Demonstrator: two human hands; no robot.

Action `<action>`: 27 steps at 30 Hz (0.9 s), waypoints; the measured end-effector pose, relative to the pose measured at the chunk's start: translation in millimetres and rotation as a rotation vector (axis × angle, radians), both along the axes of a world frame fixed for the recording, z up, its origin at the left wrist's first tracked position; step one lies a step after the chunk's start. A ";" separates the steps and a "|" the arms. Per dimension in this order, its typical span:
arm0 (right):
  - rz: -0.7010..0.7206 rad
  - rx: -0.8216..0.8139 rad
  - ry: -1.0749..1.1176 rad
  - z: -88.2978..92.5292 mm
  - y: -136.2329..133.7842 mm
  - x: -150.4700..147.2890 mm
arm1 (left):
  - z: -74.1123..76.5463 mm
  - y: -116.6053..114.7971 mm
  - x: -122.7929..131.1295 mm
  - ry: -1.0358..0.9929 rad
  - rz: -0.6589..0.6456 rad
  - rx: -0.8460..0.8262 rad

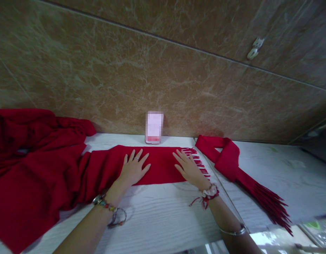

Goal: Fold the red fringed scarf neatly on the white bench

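A red scarf [163,165] lies spread flat across the white surface, its fringed end [198,160] pointing right. My left hand [133,167] rests palm down on the scarf, fingers spread. Nearer the fringe, my right hand [190,169] also lies flat on the cloth with its fingers stretched out. To the left the fabric runs in wrinkles into a large heap of red cloth [33,176]. Right of my right hand is another red piece, a looped scarf [227,158] with a long fringe trailing toward the near edge.
A phone [154,127], its screen blurred, leans upright against the brown marbled wall [112,77] behind the scarf. White boards [163,218] form the work surface, with a seam right of my right hand. A white fitting [255,48] is on the wall at upper right.
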State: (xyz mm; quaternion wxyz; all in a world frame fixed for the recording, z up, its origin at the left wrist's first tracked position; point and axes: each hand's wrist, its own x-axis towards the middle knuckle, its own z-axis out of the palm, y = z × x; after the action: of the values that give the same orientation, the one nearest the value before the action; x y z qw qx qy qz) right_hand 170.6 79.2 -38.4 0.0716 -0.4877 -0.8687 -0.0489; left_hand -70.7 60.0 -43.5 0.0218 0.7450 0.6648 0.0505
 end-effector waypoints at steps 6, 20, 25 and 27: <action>0.170 -0.132 -0.008 -3.9 -15.8 -26.5 | 0.0 -0.3 -0.1 0.002 0.000 -0.004; -0.172 0.075 -0.096 -27.6 2.0 49.4 | -2.8 1.2 -1.3 0.007 0.002 -0.013; -0.159 0.143 0.009 -21.2 7.3 30.2 | -3.1 0.5 -0.6 0.004 0.004 0.001; -0.073 0.126 0.068 -14.1 7.6 5.9 | -1.9 -0.3 -0.4 -0.003 0.006 -0.003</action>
State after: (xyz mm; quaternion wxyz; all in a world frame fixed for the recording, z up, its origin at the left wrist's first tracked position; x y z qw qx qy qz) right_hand 176.5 86.8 -52.4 0.1298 -0.5148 -0.8427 -0.0893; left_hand -71.0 59.7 -45.4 0.0237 0.7427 0.6673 0.0504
